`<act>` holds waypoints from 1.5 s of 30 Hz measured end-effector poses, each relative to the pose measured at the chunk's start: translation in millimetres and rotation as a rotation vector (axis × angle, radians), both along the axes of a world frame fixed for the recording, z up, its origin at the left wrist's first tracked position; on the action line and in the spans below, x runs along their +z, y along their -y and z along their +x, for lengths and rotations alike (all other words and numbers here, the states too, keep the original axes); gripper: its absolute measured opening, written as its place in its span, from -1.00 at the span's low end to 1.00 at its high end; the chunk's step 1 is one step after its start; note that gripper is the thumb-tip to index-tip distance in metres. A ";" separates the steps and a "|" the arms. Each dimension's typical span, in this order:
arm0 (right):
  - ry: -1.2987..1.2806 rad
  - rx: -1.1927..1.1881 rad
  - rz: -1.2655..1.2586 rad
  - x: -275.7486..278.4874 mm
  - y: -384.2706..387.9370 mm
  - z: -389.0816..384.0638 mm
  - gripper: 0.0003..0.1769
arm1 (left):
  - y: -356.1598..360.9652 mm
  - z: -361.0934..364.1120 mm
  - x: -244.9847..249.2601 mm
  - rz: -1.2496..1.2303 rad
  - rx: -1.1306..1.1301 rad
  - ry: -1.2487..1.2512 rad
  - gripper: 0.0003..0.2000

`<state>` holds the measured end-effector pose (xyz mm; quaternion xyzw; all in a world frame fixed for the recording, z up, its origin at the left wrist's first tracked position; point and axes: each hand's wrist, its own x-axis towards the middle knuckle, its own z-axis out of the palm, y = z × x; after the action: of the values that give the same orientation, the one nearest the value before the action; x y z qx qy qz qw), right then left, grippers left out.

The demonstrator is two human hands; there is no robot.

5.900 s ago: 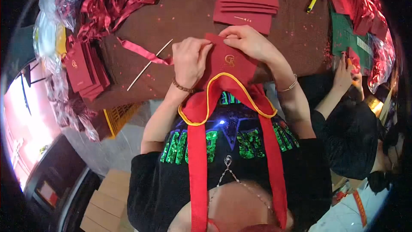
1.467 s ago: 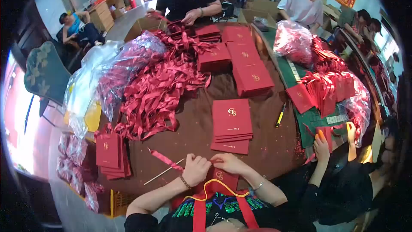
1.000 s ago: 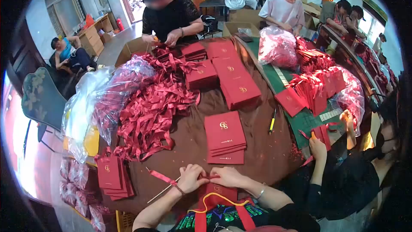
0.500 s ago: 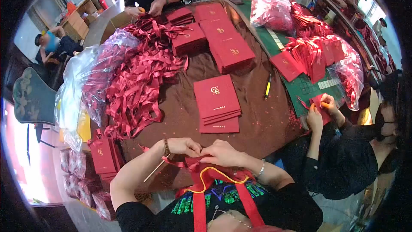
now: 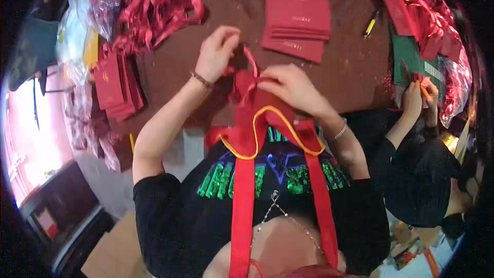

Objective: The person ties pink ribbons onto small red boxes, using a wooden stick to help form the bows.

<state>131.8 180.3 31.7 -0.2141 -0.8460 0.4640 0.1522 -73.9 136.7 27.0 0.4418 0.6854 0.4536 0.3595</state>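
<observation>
My left hand is raised over the table's near edge, its fingers curled in; whatever they hold is hidden. A loop of dark red ribbon stands up just right of it. My right hand pinches the top edge of a red gift bag beside that ribbon. The bag is in front of my chest, above a red apron with a wavy yellow trim. Beyond my right hand lies a stack of flat red bags with gold lettering.
Loose red ribbons heap at the far left beside clear plastic. More red bags lean at the left edge. A yellow marker lies right of the stack. At right, a co-worker's hands work near a green mat.
My view has tilted down. My hands have come apart, the left rising away from the bag while the right stays at its top edge. The thin stick near my left wrist no longer shows.
</observation>
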 end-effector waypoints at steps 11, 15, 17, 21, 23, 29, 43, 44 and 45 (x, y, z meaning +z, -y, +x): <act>0.239 -0.172 0.340 8.0 -5.4 21.3 -0.68 | 34.6 6.5 -6.0 0.040 -0.308 -0.322 -0.89; 0.162 -0.232 0.147 8.8 1.7 47.9 -0.69 | 33.4 -3.0 -3.8 -0.023 -0.428 -0.196 -0.90; 0.194 -0.235 0.058 10.8 3.4 52.1 -0.68 | 33.4 -5.3 -10.6 -0.001 -0.491 -0.196 -0.81; 0.130 -0.339 -0.114 -14.3 9.0 61.3 -0.69 | 40.9 9.7 -10.8 0.069 -0.334 0.139 -0.59; 0.117 -0.368 -0.122 -16.9 7.8 61.5 -0.70 | 49.7 18.8 11.6 0.076 -0.357 -0.332 -0.46; 0.059 -0.409 -0.591 -33.3 4.4 61.3 -0.73 | 73.9 10.3 5.9 0.088 -0.407 -0.826 -0.56; 0.151 -0.443 -0.434 -24.5 0.5 46.4 -0.74 | 121.4 -49.5 71.5 0.278 -0.374 1.008 -0.68; 0.132 -0.403 -0.408 -30.7 -0.4 45.7 -0.71 | 116.7 -33.8 80.0 0.345 -0.245 1.159 -0.66; 0.131 -0.402 -0.409 -29.2 -0.9 42.8 -0.71 | 112.3 -28.5 80.0 0.344 -0.245 1.157 -0.66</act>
<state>174.6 181.2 2.5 -0.4331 -0.6836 0.5706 0.1398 -102.4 24.4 107.1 0.2509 0.2405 0.6794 0.6462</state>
